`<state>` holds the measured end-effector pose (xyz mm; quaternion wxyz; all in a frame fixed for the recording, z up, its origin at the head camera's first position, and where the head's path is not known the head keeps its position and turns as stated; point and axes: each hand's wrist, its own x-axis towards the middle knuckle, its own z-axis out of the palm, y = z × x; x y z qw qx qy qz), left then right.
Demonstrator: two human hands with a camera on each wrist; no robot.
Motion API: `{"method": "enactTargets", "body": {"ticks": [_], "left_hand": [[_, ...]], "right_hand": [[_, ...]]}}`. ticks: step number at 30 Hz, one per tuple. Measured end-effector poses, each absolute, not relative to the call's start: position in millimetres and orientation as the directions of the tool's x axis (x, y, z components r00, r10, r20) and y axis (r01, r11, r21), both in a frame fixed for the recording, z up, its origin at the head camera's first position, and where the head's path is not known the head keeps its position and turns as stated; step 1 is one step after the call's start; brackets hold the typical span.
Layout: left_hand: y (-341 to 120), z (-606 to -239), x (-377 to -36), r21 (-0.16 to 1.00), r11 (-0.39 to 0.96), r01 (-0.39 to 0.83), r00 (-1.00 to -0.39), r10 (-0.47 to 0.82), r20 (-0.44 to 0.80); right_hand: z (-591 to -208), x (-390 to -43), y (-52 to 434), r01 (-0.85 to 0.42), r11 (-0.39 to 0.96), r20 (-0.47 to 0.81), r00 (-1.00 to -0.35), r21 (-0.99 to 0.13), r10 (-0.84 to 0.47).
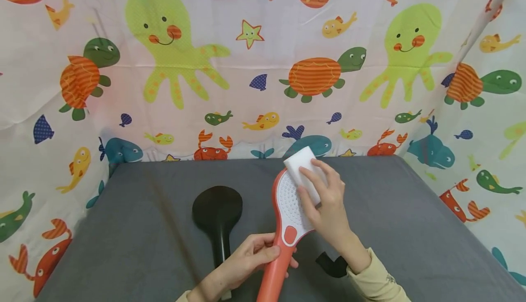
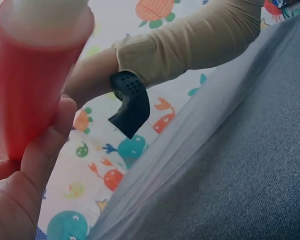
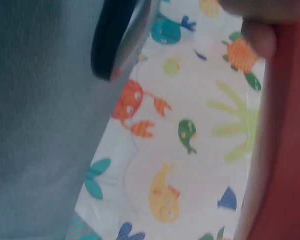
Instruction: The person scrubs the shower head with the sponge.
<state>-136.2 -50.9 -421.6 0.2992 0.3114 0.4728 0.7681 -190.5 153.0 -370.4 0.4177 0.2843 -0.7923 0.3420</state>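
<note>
An orange-red handheld shower head (image 1: 287,199) with a white nozzle face is held up in front of the person, its face towards the head camera. The left hand (image 1: 256,254) grips its handle, thumb across the front. In the left wrist view that handle (image 2: 35,95) looks red, with the left hand (image 2: 20,195) around it. A white block-shaped sponge (image 1: 299,162) is pinched in the right hand (image 1: 332,203) and lies against the upper right of the nozzle face. The right wrist view shows the handle (image 3: 295,140) close up; the sponge is out of that view.
A black shower head (image 1: 218,206) lies left of the hands on the grey-covered table (image 1: 123,229). Below the right wrist is a bent black piece (image 1: 332,265), with small holes (image 2: 132,85) at one end. A sea-animal curtain (image 1: 230,82) encloses the back and sides.
</note>
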Motion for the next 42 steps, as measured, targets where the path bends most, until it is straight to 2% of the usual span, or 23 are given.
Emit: {"method": "enactTargets", "body": {"ticks": [5, 9, 14, 18, 21, 23, 28, 32, 38, 42], "left_hand": [[-53.2, -419.3, -136.9, 0.920, -0.367, -0.140, -0.668, 0.721, 0.186], [-54.6, -417.8, -139.6, 0.916, -0.386, -0.113, -0.714, 0.672, 0.196], [-55.6, -419.8, -142.8, 0.884, -0.456, -0.098, -0.743, 0.625, 0.240], [-53.6, -423.4, -143.6, 0.878, -0.466, -0.109, -0.716, 0.650, 0.256], [-51.9, -425.3, -142.8, 0.887, -0.443, -0.133, -0.688, 0.685, 0.240], [-51.3, -426.3, -141.9, 0.892, -0.428, -0.148, -0.679, 0.700, 0.223], [-50.4, -427.2, -141.8, 0.890, -0.424, -0.169, -0.693, 0.693, 0.198], [-53.5, -425.8, -144.8, 0.883, -0.440, -0.166, -0.740, 0.647, 0.184], [-58.3, -425.9, -149.3, 0.861, -0.476, -0.176, -0.779, 0.602, 0.174], [-59.2, -426.5, -150.0, 0.833, -0.530, -0.161, -0.791, 0.573, 0.212]], "right_hand": [[-376.4, -193.3, 170.3, -0.652, 0.656, 0.840, -0.540, -0.380, -0.051], [-391.3, -185.5, 173.5, -0.658, 0.644, 0.833, -0.550, -0.390, -0.057], [-405.3, -168.2, 153.7, -0.765, 0.565, 0.853, -0.486, -0.310, -0.190], [-397.3, -164.4, 136.1, -0.841, 0.479, 0.862, -0.420, -0.252, -0.283], [-384.8, -173.0, 133.6, -0.847, 0.480, 0.873, -0.396, -0.228, -0.285], [-377.3, -181.8, 137.2, -0.823, 0.517, 0.877, -0.410, -0.237, -0.250], [-372.0, -195.8, 154.6, -0.713, 0.620, 0.861, -0.495, -0.329, -0.112], [-382.9, -189.7, 155.4, -0.702, 0.629, 0.850, -0.513, -0.334, -0.121], [-393.3, -173.2, 139.3, -0.787, 0.556, 0.872, -0.443, -0.267, -0.209], [-394.6, -166.2, 133.0, -0.837, 0.497, 0.885, -0.391, -0.228, -0.252]]}}
